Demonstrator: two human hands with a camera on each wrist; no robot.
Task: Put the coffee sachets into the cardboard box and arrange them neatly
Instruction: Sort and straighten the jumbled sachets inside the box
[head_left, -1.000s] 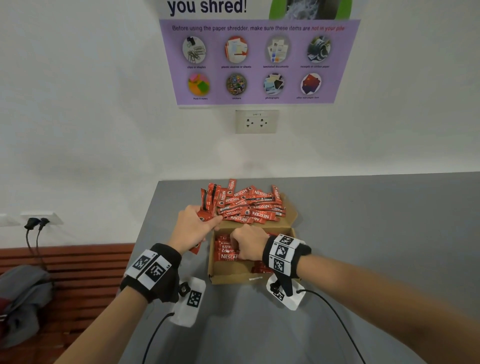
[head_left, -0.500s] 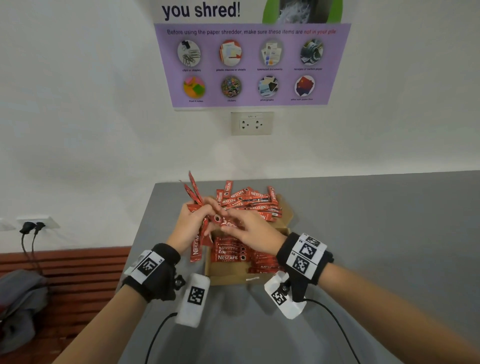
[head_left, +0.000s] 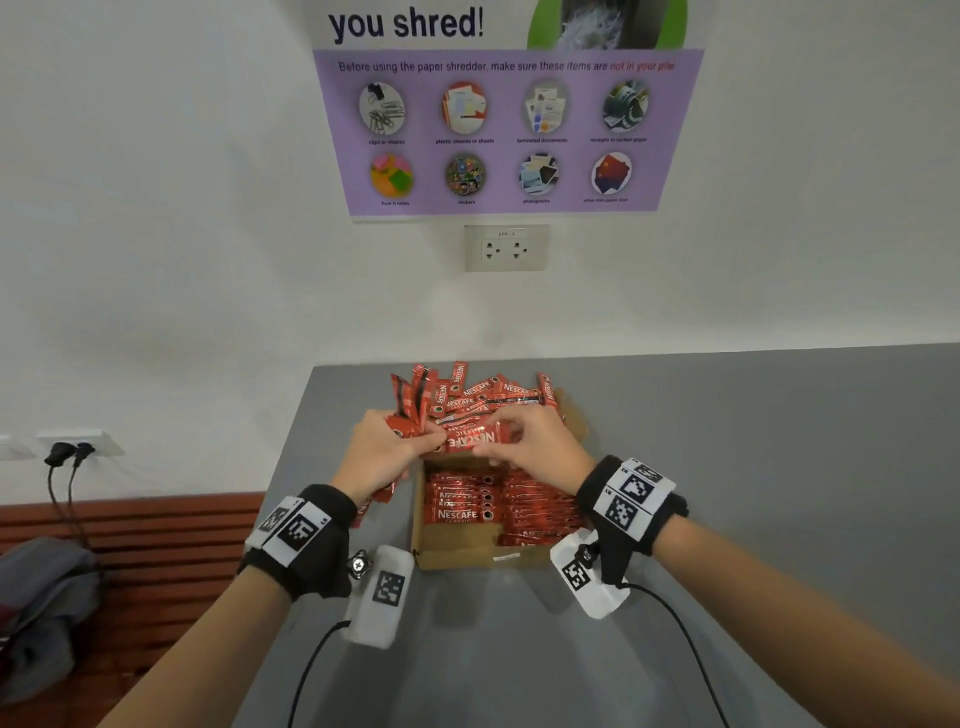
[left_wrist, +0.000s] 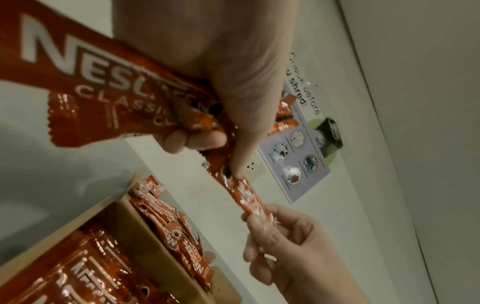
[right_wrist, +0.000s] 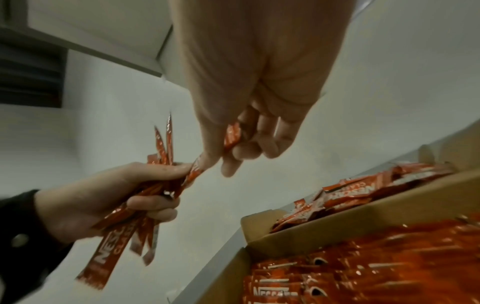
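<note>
An open cardboard box (head_left: 467, 558) sits on the grey table with red Nescafe sachets (head_left: 462, 512) lying flat in rows inside. A loose pile of sachets (head_left: 488, 395) rests on the box's far flap. Above the box's far edge, my left hand (head_left: 423, 444) grips a bunch of several sachets (right_wrist: 116, 236), fanned out above and below the fist. My right hand (head_left: 501, 449) pinches the end of one sachet (head_left: 472, 439) that lies level between the two hands; its other end is under my left thumb (left_wrist: 241, 160).
The grey table (head_left: 727, 493) ends at a white wall close behind the box, with a socket (head_left: 506, 248) and a purple poster (head_left: 509, 130). Left of the table are a wooden bench (head_left: 156, 545) and a grey bag (head_left: 41, 597). Cables trail from both wrists.
My left hand lifted a bunch of sachets off the pile. My right hand left the box, met the left above it, and now pinches one sachet from the bunch.
</note>
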